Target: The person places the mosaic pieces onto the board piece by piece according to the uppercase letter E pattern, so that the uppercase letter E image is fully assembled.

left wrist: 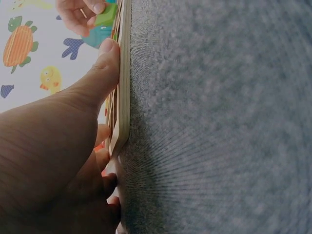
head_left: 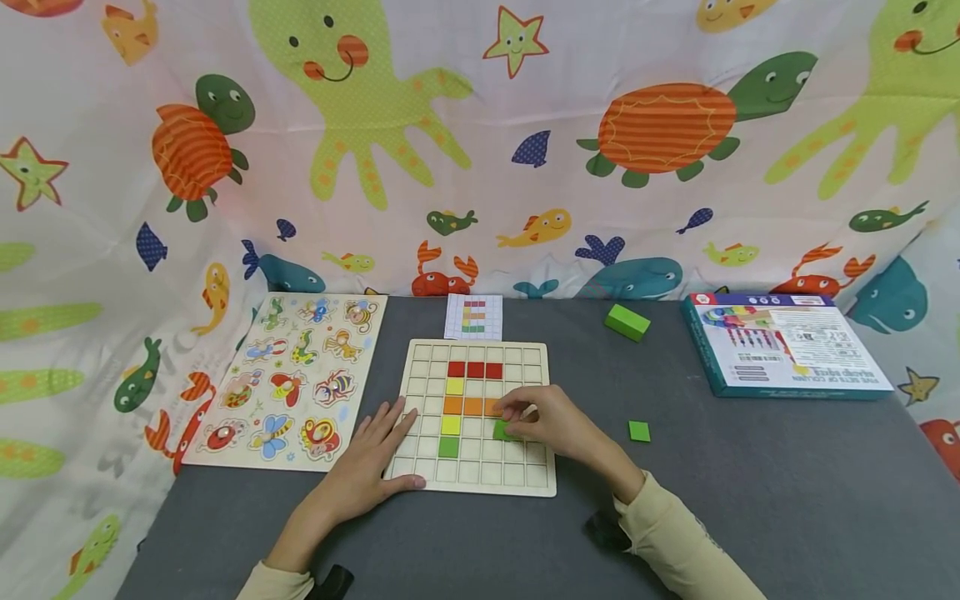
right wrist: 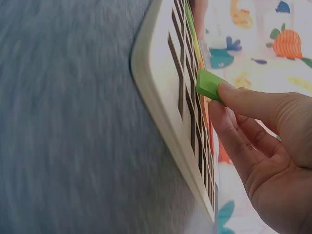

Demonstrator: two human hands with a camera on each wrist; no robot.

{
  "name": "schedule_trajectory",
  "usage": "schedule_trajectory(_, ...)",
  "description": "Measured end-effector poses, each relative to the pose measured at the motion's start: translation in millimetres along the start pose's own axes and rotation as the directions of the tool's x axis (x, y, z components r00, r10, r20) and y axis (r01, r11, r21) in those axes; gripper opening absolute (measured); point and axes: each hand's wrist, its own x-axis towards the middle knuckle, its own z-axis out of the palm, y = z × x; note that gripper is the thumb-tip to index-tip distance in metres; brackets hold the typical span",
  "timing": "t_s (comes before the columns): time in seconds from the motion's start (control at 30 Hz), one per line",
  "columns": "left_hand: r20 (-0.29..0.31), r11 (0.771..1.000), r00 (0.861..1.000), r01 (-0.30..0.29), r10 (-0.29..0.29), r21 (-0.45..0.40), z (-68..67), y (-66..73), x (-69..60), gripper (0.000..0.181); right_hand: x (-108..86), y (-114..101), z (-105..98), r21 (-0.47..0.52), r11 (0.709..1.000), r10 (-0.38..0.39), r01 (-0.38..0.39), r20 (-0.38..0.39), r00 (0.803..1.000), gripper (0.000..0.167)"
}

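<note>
A wooden grid board (head_left: pixel 480 475) lies on the dark table with coloured square tiles in some of its cells. Three red tiles (head_left: pixel 476 370) form the top row, orange tiles (head_left: pixel 453 406) run across the middle, and two yellow tiles (head_left: pixel 451 425) and a green tile (head_left: pixel 448 447) sit in the left column. My right hand (head_left: pixel 551 421) pinches a green square tile (right wrist: pixel 209 84) between thumb and fingers, just over the board's right half. My left hand (head_left: pixel 367 462) rests on the board's left edge, fingers spread and thumb at the lower edge.
A small pattern card (head_left: pixel 473 317) lies behind the board. Left is an insect picture sheet (head_left: pixel 292 383). On the right are a green block (head_left: pixel 627 322), a loose green tile (head_left: pixel 639 431) and a flat game box (head_left: pixel 787 346). A printed cloth (head_left: pixel 480 125) hangs behind.
</note>
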Motion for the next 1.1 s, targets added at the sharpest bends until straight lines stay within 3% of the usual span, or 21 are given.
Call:
schedule_trajectory(0.27,-0.004,1.000,1.000,0.004,-0.004,-0.006,-1.4,1.2,-0.6,0.094,12.5,-11.6,22.1,0.027,0.999,-0.032,0.031,0.048,0.998,0.026)
schedule_trajectory(0.43,-0.005,1.000,1.000,0.004,-0.004,-0.001,-1.0,0.0,-0.5,0.094,17.3,-16.9,35.6,-0.038,0.997,-0.070,0.073,0.071,0.995,0.022)
schedule_trajectory(0.7,-0.002,1.000,1.000,0.000,0.000,-0.002,-0.4,-1.8,-0.6,0.095,19.2,-23.4,41.1,-0.124,0.992,-0.015,0.025,0.081,0.997,0.020)
schedule_trajectory(0.93,-0.008,1.000,1.000,-0.005,0.005,0.001,0.8,-2.2,-0.9,0.095,14.7,-23.1,33.9,-0.139,0.990,-0.022,0.034,0.086,0.996,0.020)
schedule_trajectory(1.1,-0.008,1.000,1.000,-0.005,0.005,0.001,2.0,-2.9,-0.2,0.095,-0.8,-13.5,8.7,-0.118,0.993,-0.001,0.003,0.023,1.000,0.021)
